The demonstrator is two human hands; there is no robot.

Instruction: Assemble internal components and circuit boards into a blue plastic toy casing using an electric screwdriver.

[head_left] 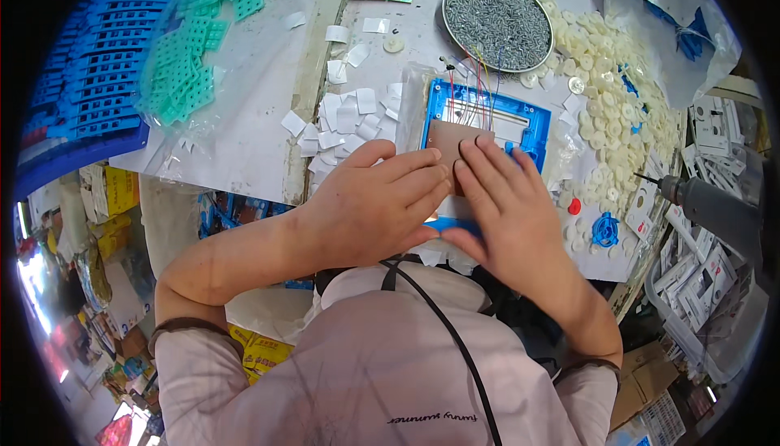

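A blue plastic housing (536,125) lies on the table in front of me, with thin coloured wires (485,80) rising from its far side. Inside it sits a flat brown board (447,133). My left hand (398,194) lies across the board's left part, fingers stretched out and pointing right. From the right, my right hand (512,202) rests flat on the board and the housing, its fingers extended and slightly apart. The two thumbs nearly meet at the near edge. Both palms face down, and the housing's near part is mostly hidden under them.
A round tray of small screws (497,23) stands behind the housing. Cream plastic discs (605,121) are heaped at right, near a power screwdriver (707,202). White paper pieces (349,117) lie left of the housing. Farther left are green plastic parts (183,64) and a blue rack (97,48).
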